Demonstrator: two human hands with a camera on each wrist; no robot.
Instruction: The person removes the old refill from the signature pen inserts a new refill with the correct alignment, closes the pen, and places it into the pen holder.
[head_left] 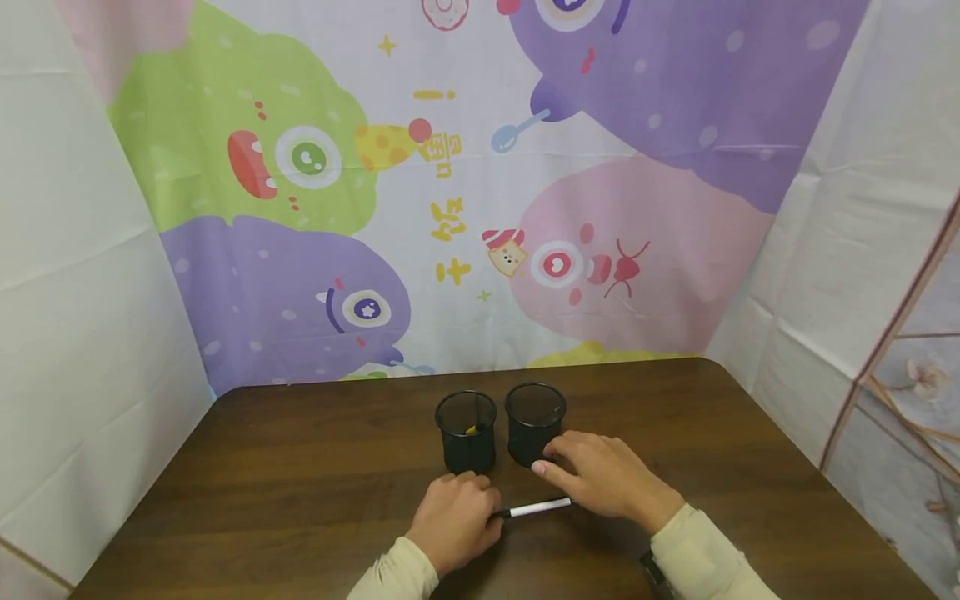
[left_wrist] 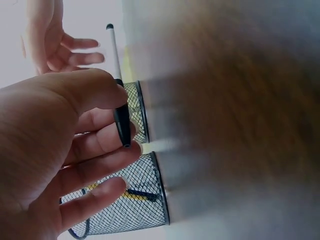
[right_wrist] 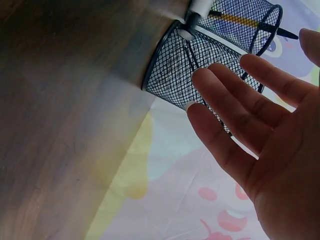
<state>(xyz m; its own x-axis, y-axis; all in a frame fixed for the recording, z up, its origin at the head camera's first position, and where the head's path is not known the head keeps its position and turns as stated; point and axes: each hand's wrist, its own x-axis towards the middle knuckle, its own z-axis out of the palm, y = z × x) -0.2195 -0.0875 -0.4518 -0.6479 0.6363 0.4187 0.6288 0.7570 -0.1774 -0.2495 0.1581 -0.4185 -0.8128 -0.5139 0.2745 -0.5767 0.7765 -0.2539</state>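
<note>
My left hand [head_left: 456, 517] pinches a white marker pen [head_left: 540, 507] by its black end, between thumb and fingers. The pen points right, held low in front of two black mesh pen cups. In the left wrist view, the thumb presses on the pen's black part [left_wrist: 121, 117]. My right hand [head_left: 611, 475] is beside the right mesh cup [head_left: 528, 442], its fingers extended and holding nothing. The pen's white end lies just left of that hand. The left mesh cup [head_left: 468, 454] stands behind my left hand, with a yellow and black pen [right_wrist: 240, 20] inside it.
Both cups stand upright side by side on the dark wooden table [head_left: 315, 467]. A cartoon-printed cloth [head_left: 465, 325] hangs behind the table's far edge. Pale cloth walls [head_left: 75, 292] flank it on both sides.
</note>
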